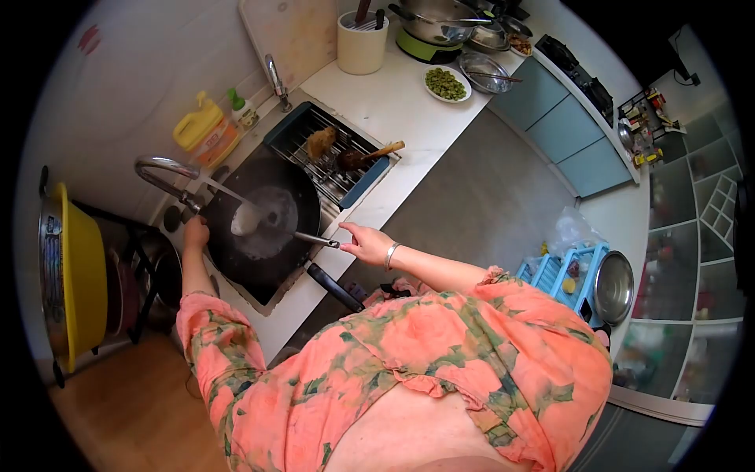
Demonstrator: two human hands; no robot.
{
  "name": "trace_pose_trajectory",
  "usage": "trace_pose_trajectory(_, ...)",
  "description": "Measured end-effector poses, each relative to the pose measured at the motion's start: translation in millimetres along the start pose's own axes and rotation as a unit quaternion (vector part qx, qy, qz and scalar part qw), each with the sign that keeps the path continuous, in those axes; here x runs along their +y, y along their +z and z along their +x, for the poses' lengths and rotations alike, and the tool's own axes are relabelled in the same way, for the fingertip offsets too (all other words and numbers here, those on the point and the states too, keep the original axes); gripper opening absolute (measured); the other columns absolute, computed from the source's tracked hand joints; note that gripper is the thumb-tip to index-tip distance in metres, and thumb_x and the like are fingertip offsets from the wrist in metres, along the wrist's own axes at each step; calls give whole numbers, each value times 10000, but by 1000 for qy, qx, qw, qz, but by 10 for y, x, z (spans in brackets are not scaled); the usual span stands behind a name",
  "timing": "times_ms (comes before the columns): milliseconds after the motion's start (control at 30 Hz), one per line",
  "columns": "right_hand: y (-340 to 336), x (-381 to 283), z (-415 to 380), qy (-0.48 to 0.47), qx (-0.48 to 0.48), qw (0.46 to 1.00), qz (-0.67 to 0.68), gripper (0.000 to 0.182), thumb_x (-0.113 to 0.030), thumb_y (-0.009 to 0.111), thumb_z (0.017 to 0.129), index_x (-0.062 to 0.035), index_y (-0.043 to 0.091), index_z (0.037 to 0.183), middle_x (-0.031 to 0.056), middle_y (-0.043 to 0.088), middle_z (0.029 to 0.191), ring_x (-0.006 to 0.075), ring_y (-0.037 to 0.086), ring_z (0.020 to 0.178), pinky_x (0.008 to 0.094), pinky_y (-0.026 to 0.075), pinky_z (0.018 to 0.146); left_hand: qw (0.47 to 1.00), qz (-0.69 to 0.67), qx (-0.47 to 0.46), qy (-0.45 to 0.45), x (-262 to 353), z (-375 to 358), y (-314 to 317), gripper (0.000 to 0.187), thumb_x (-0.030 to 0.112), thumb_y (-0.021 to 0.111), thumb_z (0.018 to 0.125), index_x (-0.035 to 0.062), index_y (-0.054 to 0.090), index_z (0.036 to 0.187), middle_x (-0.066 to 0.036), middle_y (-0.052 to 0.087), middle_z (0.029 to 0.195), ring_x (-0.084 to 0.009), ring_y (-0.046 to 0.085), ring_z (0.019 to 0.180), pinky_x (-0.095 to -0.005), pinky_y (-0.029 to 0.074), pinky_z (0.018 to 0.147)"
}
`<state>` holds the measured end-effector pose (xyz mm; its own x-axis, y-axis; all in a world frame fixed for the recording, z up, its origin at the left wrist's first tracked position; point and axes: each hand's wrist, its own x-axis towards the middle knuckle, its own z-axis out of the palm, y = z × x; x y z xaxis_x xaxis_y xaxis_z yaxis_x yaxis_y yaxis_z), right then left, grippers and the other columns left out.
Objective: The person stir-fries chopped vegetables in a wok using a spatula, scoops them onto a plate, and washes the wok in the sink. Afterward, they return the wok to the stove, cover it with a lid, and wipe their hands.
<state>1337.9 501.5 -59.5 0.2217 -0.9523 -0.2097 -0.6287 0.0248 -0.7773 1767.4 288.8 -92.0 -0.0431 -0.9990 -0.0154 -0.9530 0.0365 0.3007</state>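
Mid-frame, your right hand (366, 242) is touching a ladle (314, 239); at left, your left hand (197, 233) is resting beside a tap (189, 200). Whether fingers are clamping, you're not showing clearly enough to tell.

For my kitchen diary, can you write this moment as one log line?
left hand: beside faucet | right hand: at end of metal utensil | wok: utensil inside, water running in

The wok (301, 197) is black, the blouse (409, 334) coral with green leaves.
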Motion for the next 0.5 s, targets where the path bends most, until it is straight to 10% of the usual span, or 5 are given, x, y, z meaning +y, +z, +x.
trace_pose_trajectory(500, -1, 55, 488, 0, -20, 999, 38, 445, -270, 611, 823, -38, 463, 1173, 148, 611, 739, 316, 599, 703, 392, 468, 651, 993, 109, -40, -12, -129, 215, -127, 203, 129, 457, 794, -8, 593, 856, -263, 600, 896, -410, 579, 867, -495, 451, 748)
